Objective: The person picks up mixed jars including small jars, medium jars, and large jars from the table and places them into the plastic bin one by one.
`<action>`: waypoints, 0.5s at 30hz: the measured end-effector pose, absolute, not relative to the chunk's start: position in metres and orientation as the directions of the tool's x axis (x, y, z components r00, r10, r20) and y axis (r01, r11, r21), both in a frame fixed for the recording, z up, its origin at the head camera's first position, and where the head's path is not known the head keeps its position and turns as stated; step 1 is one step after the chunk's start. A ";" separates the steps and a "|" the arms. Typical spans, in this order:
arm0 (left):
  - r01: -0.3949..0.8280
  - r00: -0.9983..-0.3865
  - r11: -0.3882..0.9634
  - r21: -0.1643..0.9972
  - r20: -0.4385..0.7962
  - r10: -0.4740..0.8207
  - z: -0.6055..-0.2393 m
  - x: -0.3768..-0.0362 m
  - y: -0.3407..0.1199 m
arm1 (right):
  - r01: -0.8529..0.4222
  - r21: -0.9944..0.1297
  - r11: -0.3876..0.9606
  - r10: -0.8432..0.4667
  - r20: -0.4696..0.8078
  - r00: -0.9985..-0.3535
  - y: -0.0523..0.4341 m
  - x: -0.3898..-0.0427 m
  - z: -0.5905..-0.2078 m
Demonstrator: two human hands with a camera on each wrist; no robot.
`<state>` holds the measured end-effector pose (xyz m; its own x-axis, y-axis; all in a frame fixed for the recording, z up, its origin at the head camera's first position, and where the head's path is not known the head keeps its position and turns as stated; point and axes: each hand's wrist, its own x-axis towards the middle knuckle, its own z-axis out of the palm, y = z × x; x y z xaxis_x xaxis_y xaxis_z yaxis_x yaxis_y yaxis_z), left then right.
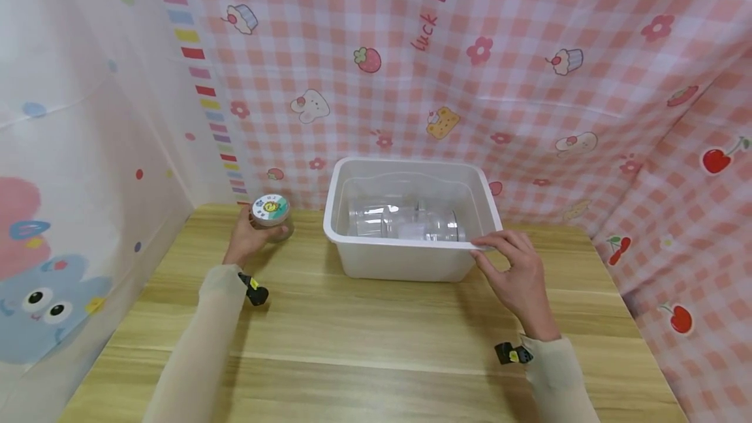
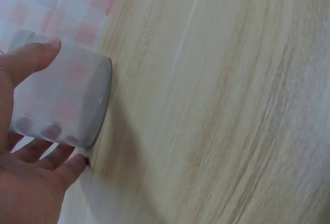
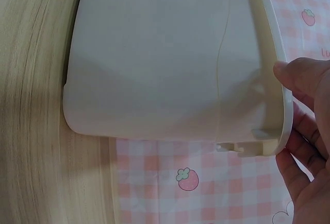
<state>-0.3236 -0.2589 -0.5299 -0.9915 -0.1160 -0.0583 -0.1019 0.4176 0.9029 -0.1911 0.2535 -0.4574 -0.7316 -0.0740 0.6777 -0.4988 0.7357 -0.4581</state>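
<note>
The small clear jar (image 1: 271, 216) stands upright on the bench (image 1: 376, 338), long axis vertical, well left of the white plastic bin (image 1: 411, 260). Its round lid bears a pale sticker with a yellow figure; the print is too small to read. The left hand (image 1: 249, 240) wraps its grip around the jar's wall. The right hand (image 1: 517, 273) pinches the bin's near right rim. Clear jars (image 1: 405, 222) lie sideways inside the bin, their outlines blurring together.
</note>
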 end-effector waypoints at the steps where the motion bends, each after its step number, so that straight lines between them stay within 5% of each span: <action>1: -0.102 -0.991 0.415 0.904 -0.056 -0.121 -0.530 -0.324 -0.258 | -0.499 -0.457 0.736 -0.075 0.678 -0.732 0.253 -0.191 -0.457; 15: -0.103 -0.991 0.416 0.903 -0.059 -0.117 -0.526 -0.322 -0.248 | -0.489 -0.469 0.736 -0.065 0.669 -0.740 0.253 -0.191 -0.457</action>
<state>-0.3222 -0.2480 -0.5261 -0.9914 -0.1165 -0.0590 -0.1027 0.4164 0.9034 -0.1909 0.2532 -0.4572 -0.7403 -0.0651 0.6691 -0.4886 0.7357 -0.4691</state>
